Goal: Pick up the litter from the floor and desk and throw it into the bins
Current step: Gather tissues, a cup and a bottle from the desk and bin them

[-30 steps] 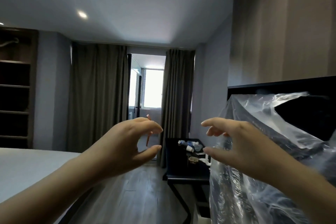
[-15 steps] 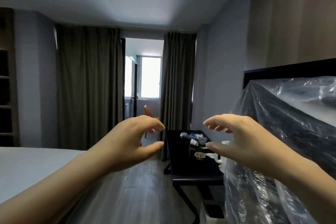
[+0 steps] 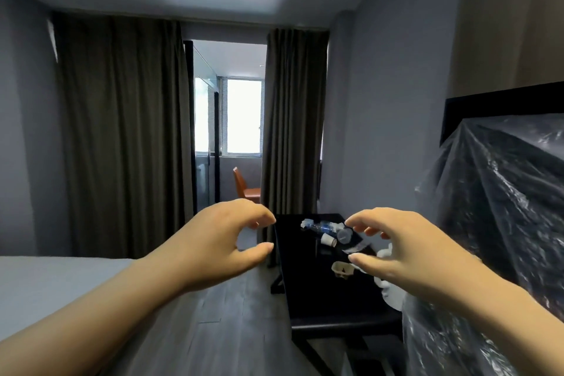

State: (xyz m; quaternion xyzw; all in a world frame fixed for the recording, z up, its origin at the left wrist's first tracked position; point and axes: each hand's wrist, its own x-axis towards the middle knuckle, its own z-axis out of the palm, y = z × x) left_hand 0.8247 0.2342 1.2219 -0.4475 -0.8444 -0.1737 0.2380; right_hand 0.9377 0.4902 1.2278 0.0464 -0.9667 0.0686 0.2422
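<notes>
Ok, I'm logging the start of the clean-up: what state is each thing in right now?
left hand, raised, fingers loosely curved, holds nothing
right hand, raised, fingers loosely curved, holds nothing
plastic bottle, lying on its side on the desk
paper cup, tipped on its side on the desk
curtains, parted at the middle
plastic sheet, draped over something at the right

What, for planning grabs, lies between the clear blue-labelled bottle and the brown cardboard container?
A small white paper cup lying on its side, seen in the head view.
</notes>
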